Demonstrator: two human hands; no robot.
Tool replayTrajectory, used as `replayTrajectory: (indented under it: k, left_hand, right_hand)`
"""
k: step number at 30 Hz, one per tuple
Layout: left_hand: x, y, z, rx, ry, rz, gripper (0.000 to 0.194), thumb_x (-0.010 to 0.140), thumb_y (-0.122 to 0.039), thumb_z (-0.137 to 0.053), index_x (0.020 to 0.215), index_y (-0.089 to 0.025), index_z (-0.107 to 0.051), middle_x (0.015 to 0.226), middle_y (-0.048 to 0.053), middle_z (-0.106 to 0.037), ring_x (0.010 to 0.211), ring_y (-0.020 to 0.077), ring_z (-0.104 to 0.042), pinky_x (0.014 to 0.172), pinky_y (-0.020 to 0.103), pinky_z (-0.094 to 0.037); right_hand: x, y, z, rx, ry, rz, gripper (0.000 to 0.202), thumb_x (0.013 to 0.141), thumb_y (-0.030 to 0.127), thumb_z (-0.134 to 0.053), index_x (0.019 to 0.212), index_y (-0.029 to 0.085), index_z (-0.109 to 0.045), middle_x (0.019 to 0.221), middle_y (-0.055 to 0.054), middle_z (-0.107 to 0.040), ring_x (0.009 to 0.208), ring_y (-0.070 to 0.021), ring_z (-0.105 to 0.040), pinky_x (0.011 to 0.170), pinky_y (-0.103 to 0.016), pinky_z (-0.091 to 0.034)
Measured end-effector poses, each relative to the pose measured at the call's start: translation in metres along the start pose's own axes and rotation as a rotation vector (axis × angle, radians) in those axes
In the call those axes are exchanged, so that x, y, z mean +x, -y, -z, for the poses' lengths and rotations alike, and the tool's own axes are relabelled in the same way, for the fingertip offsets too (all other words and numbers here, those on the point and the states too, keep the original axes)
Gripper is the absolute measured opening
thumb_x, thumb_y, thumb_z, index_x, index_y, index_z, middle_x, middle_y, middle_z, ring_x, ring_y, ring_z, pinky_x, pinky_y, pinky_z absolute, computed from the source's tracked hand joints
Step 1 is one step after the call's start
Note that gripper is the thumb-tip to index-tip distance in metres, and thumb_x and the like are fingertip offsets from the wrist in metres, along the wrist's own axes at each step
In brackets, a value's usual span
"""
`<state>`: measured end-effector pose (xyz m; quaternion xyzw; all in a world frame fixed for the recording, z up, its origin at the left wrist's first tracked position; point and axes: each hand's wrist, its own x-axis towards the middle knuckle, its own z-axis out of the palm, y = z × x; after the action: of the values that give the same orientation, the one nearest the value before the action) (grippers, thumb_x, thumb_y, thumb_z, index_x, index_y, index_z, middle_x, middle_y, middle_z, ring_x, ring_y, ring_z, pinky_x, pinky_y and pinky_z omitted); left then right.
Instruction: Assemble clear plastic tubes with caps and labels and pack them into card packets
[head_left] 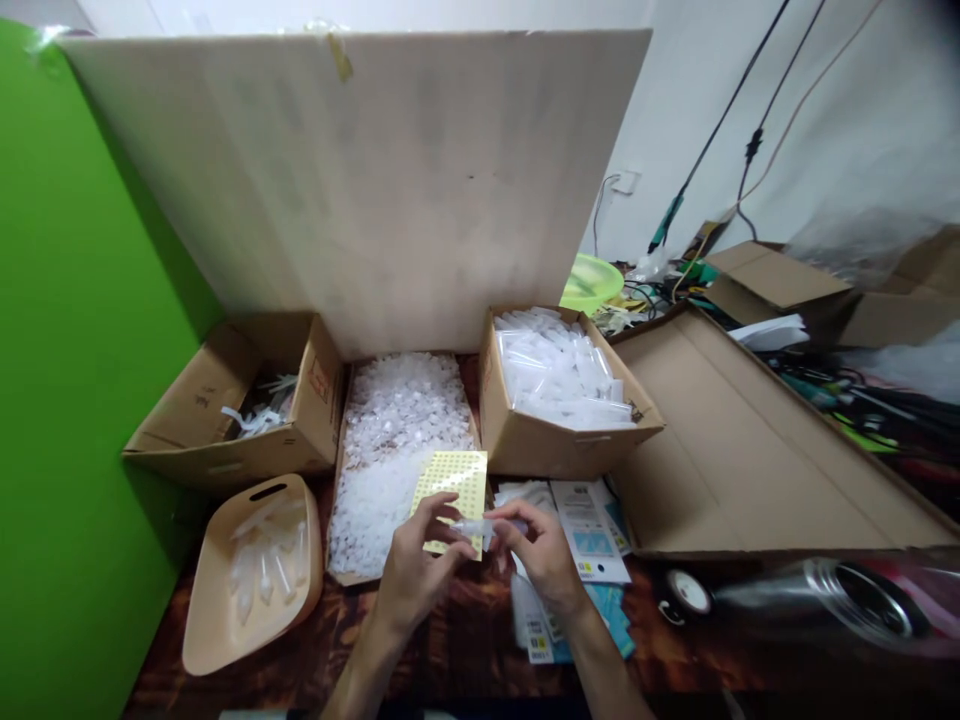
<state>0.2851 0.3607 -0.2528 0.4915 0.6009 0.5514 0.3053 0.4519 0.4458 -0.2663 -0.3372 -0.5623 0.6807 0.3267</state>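
Over dark surface (pixel 442 645), pinches clear tube (pixel 468 527) in right hand (pixel 546 562), with left hand (pixel 411 568) unclear in grip, possibly risking a drop from fingertip-only hold.

Bare forearms reaching forward, left hand (pixel 426 545) and right hand (pixel 531 545) close together, fingers curled

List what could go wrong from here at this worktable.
The clear tube in the right hand might slip and drop, with the left hand close by.
The yellow dotted sheet, overlapping the white pieces, could get nudged by either hand.
The tubes heaped in the cardboard box could spill if it is knocked.
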Motion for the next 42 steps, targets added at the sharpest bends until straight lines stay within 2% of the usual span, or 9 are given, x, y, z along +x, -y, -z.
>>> replayTrajectory:
  k: [4, 11, 14, 18, 22, 27, 31, 38, 42]
  left_hand:
    - [-0.005, 0.0, -0.001, -0.013, 0.144, 0.19, 0.043, 0.102, -0.044, -0.046, 0.079, -0.015, -0.067, 0.06, 0.002, -0.067, 0.047, 0.0139, -0.065, 0.046, 0.022, -0.05]
    - [-0.014, 0.011, 0.002, 0.219, 0.052, -0.18, 0.022, 0.097, -0.025, -0.054, 0.11, -0.019, -0.072, 0.104, 0.009, -0.078, 0.094, 0.0205, -0.074, 0.083, 0.03, -0.058]
    - [-0.016, 0.013, 0.004, 0.16, 0.05, 0.043, 0.029, 0.098, -0.033, -0.054, 0.119, -0.018, -0.068, 0.095, 0.008, -0.078, 0.084, 0.0202, -0.075, 0.076, 0.03, -0.059]
    - [-0.019, 0.009, -0.001, -0.069, 0.084, 0.328, 0.038, 0.101, -0.044, -0.045, 0.093, -0.015, -0.068, 0.069, 0.004, -0.072, 0.057, 0.017, -0.068, 0.059, 0.028, -0.056]
    - [-0.022, 0.005, -0.001, -0.17, 0.088, 0.373, 0.034, 0.1, -0.043, -0.048, 0.087, -0.016, -0.064, 0.068, 0.003, -0.071, 0.054, 0.0159, -0.066, 0.055, 0.025, -0.054]
    - [-0.031, 0.007, 0.005, 0.209, 0.092, 0.123, 0.028, 0.101, -0.03, -0.046, 0.09, -0.017, -0.068, 0.076, 0.006, -0.073, 0.07, 0.0191, -0.07, 0.067, 0.027, -0.054]
    - [-0.036, 0.022, 0.005, 0.416, 0.16, -0.16, 0.027, 0.102, -0.023, -0.043, 0.107, -0.017, -0.069, 0.087, 0.009, -0.075, 0.077, 0.0202, -0.072, 0.072, 0.029, -0.055]
    - [-0.028, 0.055, 0.005, 0.688, 0.17, -0.228, 0.058, 0.094, -0.028, -0.065, 0.147, -0.018, -0.045, 0.143, 0.016, -0.06, 0.135, 0.029, -0.054, 0.112, 0.048, -0.046]
    - [-0.022, 0.071, 0.005, 0.82, 0.23, -0.302, 0.053, 0.095, -0.009, -0.053, 0.146, -0.022, -0.048, 0.146, 0.012, -0.059, 0.138, 0.0253, -0.053, 0.115, 0.049, -0.042]
  right_hand:
    - [-0.004, 0.009, 0.0, -0.151, -0.048, 0.179, 0.024, 0.081, 0.041, -0.081, 0.089, 0.018, -0.078, 0.085, -0.006, -0.071, 0.075, -0.0177, -0.069, 0.065, -0.025, -0.055]
    - [0.001, -0.015, -0.014, 0.136, -0.057, -0.162, 0.045, 0.085, 0.061, -0.068, 0.079, 0.017, -0.067, 0.049, 0.002, -0.058, 0.031, -0.0099, -0.046, 0.031, -0.02, -0.033]
    - [0.0, -0.015, -0.016, 0.03, -0.045, -0.005, 0.032, 0.082, 0.049, -0.076, 0.088, 0.018, -0.073, 0.069, -0.003, -0.069, 0.054, -0.0149, -0.064, 0.05, -0.024, -0.052]
    - [-0.006, -0.011, -0.018, -0.217, -0.057, 0.231, 0.013, 0.086, 0.034, -0.073, 0.088, 0.022, -0.078, 0.095, -0.008, -0.073, 0.091, -0.0217, -0.069, 0.077, -0.029, -0.057]
    - [-0.013, -0.02, -0.022, -0.191, -0.051, 0.103, 0.022, 0.086, 0.04, -0.073, 0.094, 0.021, -0.079, 0.086, -0.008, -0.074, 0.078, -0.0212, -0.07, 0.071, -0.03, -0.059]
    - [-0.019, -0.025, -0.026, 0.168, -0.055, -0.287, 0.047, 0.073, 0.059, -0.08, 0.088, 0.015, -0.074, 0.058, -0.001, -0.063, 0.042, -0.013, -0.055, 0.038, -0.024, -0.049]
    - [-0.017, -0.021, -0.026, 0.361, -0.051, -0.477, 0.046, 0.063, 0.054, -0.088, 0.079, 0.015, -0.069, 0.05, 0.004, -0.055, 0.034, -0.005, -0.038, 0.029, -0.016, -0.031]
    - [-0.014, -0.017, 0.002, 0.23, -0.425, -0.142, 0.044, 0.067, 0.053, -0.087, 0.086, 0.018, -0.067, 0.058, 0.004, -0.056, 0.046, -0.008, -0.042, 0.041, -0.019, -0.034]
    - [-0.017, -0.024, 0.015, 0.01, -0.403, -0.027, 0.045, 0.085, 0.063, -0.068, 0.076, 0.02, -0.063, 0.069, -0.001, -0.063, 0.064, -0.0148, -0.057, 0.06, -0.024, -0.047]
